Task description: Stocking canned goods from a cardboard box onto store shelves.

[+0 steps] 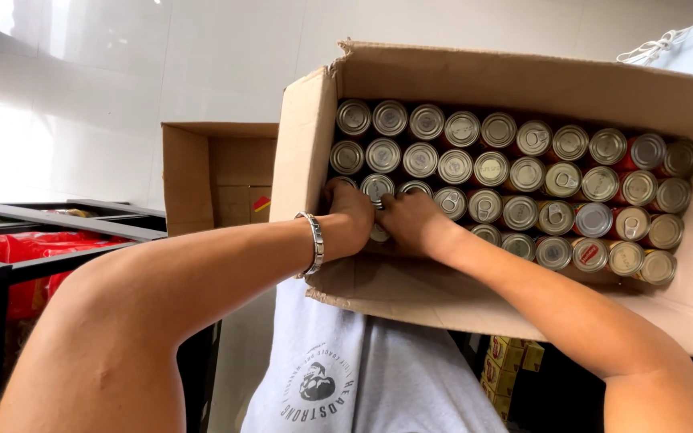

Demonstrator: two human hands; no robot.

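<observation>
Both hands reach into the cardboard box (306,136) at its seven o'clock corner: left hand (350,215) and right hand (412,220) seemingly clamped together on one can (378,232), grip partly hidden, among stacked cans (523,172).

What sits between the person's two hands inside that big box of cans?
In the head view, one silver-topped can stands between the left hand and the right hand, with both hands closing on it from either side in the cardboard box.
</observation>
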